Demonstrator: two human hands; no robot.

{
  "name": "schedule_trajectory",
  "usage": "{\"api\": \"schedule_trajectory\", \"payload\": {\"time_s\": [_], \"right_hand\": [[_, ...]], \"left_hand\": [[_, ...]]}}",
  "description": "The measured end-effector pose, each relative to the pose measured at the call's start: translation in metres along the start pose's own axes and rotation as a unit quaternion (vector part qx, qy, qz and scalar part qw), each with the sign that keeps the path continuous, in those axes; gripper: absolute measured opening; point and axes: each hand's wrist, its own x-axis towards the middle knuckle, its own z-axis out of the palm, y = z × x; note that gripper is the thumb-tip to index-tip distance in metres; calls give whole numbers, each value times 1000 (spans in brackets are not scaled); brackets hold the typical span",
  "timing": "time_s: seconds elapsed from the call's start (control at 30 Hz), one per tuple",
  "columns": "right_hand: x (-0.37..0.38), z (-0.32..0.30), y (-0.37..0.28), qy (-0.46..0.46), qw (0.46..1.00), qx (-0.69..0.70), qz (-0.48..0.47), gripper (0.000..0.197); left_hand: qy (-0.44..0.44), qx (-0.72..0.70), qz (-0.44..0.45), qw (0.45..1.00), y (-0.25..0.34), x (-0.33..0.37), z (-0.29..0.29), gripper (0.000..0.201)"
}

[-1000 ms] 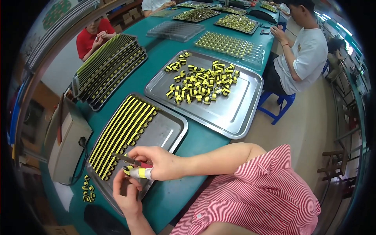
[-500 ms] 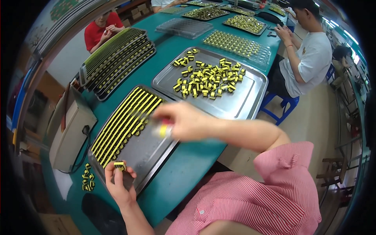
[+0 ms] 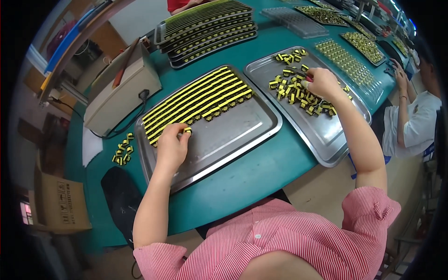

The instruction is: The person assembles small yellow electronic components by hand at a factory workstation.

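Observation:
My left hand (image 3: 171,145) is over the left metal tray (image 3: 224,144), its thumb and fingers pinched on a small yellow-and-black transformer (image 3: 187,130). Beside those fingers run tight rows of the same transformers (image 3: 196,102), filling the far part of that tray; the nearest row is uneven. Over the right metal tray (image 3: 322,144), my right hand (image 3: 324,84) is closed on a slim dark tool (image 3: 296,72), whose exact kind is hard to make out. The tool's tip reaches above a loose heap of transformers (image 3: 294,94). Red and pale patches show by the right fingers.
Stacked full trays (image 3: 210,35) stand at the back, beside a beige box-shaped device (image 3: 123,91) with a black plug. Several loose transformers (image 3: 123,151) lie left of my tray, near a black object (image 3: 120,196). Clear plastic trays (image 3: 350,65) and a seated co-worker (image 3: 410,116) are on the right.
My right hand has moved from the left tray over to the heap on the right tray. My left hand, turned palm-up earlier, now points down at the rows. The view has swung right.

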Motion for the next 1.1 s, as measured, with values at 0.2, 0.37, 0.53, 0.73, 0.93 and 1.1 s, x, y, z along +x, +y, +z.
{"api": "schedule_trajectory", "payload": {"time_s": [0.2,0.37,0.53,0.73,0.93,1.1], "right_hand": [[0,6,1,16,1000,10,-7,27],[-4,13,-4,47,998,21,-38,30],[-5,14,0,69,997,27,-28,31],[-13,9,1,103,982,155,16,31],[-28,1,-1,141,967,212,25,30],[-45,-14,-18,90,948,300,50,29]], "left_hand": [[-36,85,27,995,13,17,20,16],[-46,129,66,988,15,21,25,17],[-51,149,79,984,18,20,23,18],[-3,173,79,982,17,23,32,14],[28,202,98,974,17,25,35,15],[32,199,97,975,17,26,37,15]]}}
